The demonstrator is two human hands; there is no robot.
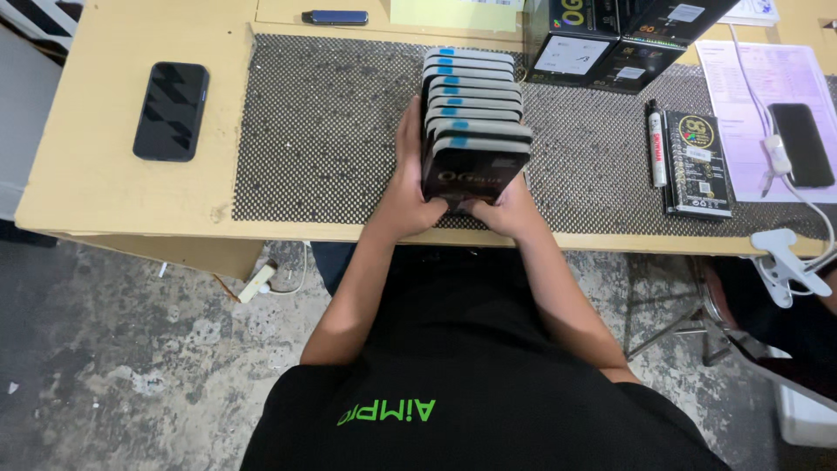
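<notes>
A row of several flat black boxes [472, 105] with grey edges and blue tabs stands on edge on a dotted black mat [331, 131]. My left hand [408, 187] presses along the left side of the row and wraps the nearest box. My right hand [507, 209] grips the lower right corner of that same front box. Both hands together clamp the stack near the table's front edge.
A black phone [171, 110] lies at the left on the tan table [96, 174]. A marker [655, 144] and a flat black box [696, 163] lie at the right, beside another phone [802, 144] on papers. Large black cartons [610, 39] stand behind. A white clip [785, 253] hangs at the edge.
</notes>
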